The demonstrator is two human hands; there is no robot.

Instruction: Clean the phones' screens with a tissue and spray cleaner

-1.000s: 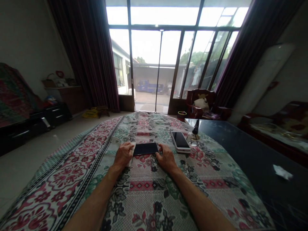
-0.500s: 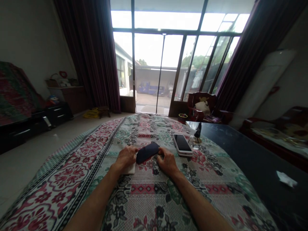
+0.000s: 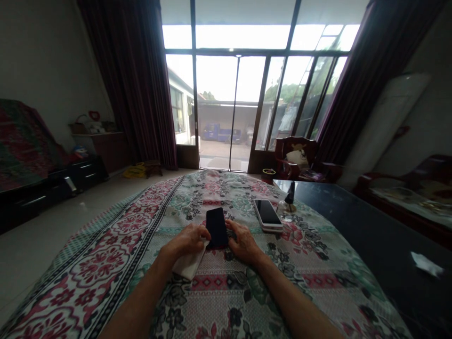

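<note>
A dark smartphone [image 3: 216,227] with a red lower edge is at the middle of the patterned cloth, its long side pointing away from me. My right hand [image 3: 243,241] grips its right edge between thumb and fingers. At the phone's lower left, my left hand [image 3: 189,241] is closed on a folded white cloth [image 3: 190,264], which hangs out below the palm; its fingertips are by the phone's edge. Farther right lies a white phone [image 3: 267,214], seemingly stacked on another pale item, apart from both hands. Beside it stands a small clear bottle [image 3: 286,211] with a black top.
A floral tablecloth [image 3: 226,310] covers the surface under my hands. To the right is a dark glossy table [image 3: 339,226] with a crumpled white tissue [image 3: 426,264]. A wooden armchair [image 3: 296,155] stands beyond, near the glass doors [image 3: 231,113].
The dark phone has turned from a slanted, sideways pose to pointing away from me. My left hand has shifted slightly right and down, and more of the white cloth shows.
</note>
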